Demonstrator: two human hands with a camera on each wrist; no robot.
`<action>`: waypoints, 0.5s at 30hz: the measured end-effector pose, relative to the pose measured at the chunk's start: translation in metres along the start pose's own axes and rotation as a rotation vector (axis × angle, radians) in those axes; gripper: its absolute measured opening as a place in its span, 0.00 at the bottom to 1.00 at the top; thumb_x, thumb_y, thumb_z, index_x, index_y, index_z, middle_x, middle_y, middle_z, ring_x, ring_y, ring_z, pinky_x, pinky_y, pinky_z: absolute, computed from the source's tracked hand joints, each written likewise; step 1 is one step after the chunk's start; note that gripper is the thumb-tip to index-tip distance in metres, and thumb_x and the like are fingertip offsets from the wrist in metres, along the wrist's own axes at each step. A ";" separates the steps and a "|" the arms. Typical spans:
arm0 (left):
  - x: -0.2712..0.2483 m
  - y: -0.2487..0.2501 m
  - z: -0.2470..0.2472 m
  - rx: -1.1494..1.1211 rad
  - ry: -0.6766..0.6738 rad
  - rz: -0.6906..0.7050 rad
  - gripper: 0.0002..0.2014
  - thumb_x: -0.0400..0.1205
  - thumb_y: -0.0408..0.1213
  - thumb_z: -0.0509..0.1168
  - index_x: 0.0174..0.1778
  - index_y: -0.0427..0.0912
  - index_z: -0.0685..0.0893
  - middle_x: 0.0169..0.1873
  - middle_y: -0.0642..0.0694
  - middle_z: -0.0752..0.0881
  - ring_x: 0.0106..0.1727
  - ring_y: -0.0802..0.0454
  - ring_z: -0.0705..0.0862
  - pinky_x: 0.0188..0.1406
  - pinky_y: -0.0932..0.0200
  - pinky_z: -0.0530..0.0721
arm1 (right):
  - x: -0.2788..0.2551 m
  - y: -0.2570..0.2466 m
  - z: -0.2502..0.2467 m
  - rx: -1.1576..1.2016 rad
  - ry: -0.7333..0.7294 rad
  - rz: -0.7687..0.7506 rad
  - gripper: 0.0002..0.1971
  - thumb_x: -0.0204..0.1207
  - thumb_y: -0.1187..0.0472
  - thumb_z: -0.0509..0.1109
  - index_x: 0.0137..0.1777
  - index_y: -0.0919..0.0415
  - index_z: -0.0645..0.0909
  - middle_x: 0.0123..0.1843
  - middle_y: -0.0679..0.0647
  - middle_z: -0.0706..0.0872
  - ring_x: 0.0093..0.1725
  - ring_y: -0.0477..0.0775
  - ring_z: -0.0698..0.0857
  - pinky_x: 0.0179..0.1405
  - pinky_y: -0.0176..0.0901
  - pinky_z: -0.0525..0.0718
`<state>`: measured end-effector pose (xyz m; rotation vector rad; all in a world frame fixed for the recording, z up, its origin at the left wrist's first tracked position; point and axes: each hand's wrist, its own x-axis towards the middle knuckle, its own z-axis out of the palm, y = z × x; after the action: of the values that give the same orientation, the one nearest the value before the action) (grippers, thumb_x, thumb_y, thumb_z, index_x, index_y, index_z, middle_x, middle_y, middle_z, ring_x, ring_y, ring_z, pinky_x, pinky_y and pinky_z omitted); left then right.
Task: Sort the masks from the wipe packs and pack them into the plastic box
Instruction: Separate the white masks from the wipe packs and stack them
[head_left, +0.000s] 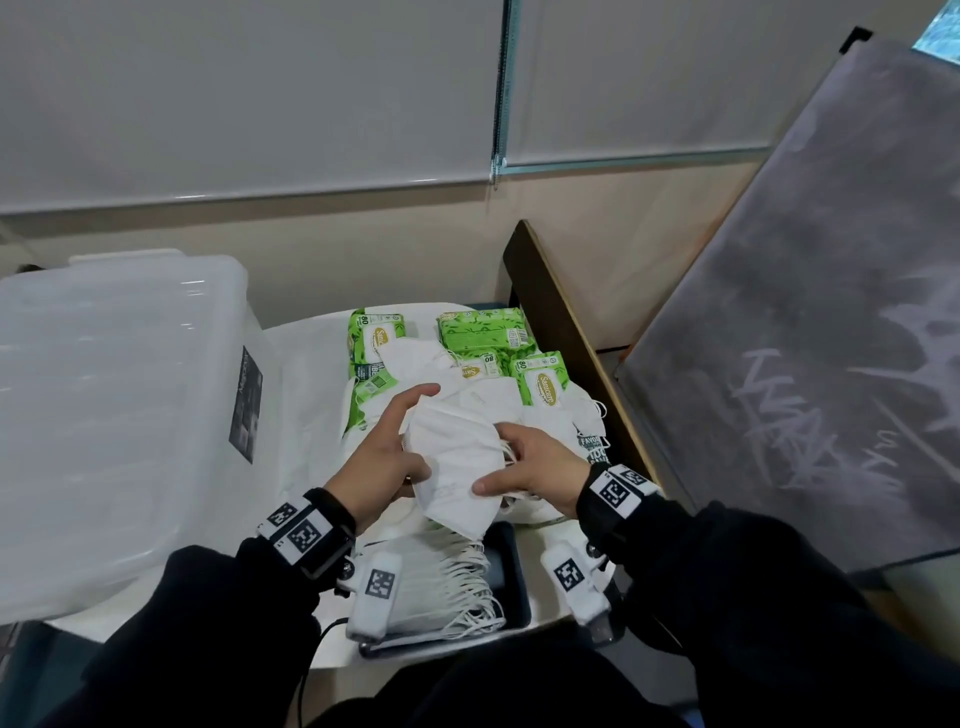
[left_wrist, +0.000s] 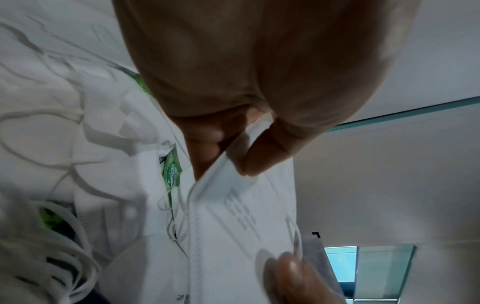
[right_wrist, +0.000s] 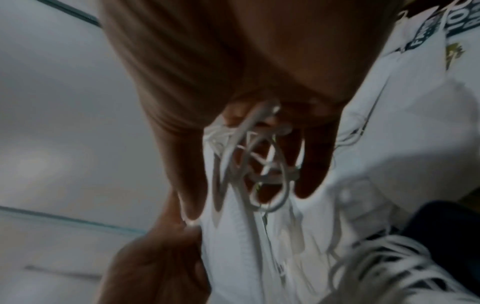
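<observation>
My left hand and right hand both grip a stack of folded white masks, held above the table, with more masks below. Green wipe packs lie beyond; the clear plastic box stands at left.

The left hand fills twelve o'clock, its fingers pinching a white mask edge at centre; a green wipe pack shows toward nine o'clock.
</observation>
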<state>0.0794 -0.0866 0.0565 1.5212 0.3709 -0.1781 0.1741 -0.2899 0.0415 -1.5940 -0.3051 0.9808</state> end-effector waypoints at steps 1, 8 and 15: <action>-0.001 0.000 0.004 0.010 0.013 0.002 0.39 0.77 0.12 0.57 0.72 0.62 0.77 0.34 0.51 0.87 0.32 0.53 0.82 0.27 0.56 0.84 | -0.001 0.004 -0.002 -0.006 0.008 -0.004 0.29 0.67 0.75 0.84 0.69 0.67 0.83 0.64 0.62 0.91 0.63 0.58 0.90 0.66 0.57 0.88; -0.003 -0.012 0.021 0.187 0.083 0.064 0.21 0.82 0.31 0.74 0.62 0.62 0.82 0.46 0.37 0.92 0.46 0.33 0.91 0.45 0.33 0.93 | -0.002 0.030 -0.030 -0.012 0.063 0.053 0.16 0.68 0.69 0.85 0.57 0.68 0.91 0.55 0.60 0.94 0.59 0.64 0.92 0.64 0.62 0.88; -0.014 -0.026 0.023 0.518 0.093 0.080 0.40 0.74 0.30 0.79 0.73 0.72 0.74 0.33 0.44 0.73 0.30 0.51 0.73 0.36 0.54 0.85 | -0.011 0.044 -0.049 0.090 0.123 0.135 0.09 0.80 0.67 0.75 0.54 0.74 0.89 0.42 0.67 0.90 0.35 0.59 0.88 0.34 0.48 0.92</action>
<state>0.0605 -0.1126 0.0374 2.0569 0.3525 -0.1472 0.1891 -0.3436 0.0049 -1.5998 -0.0686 0.9803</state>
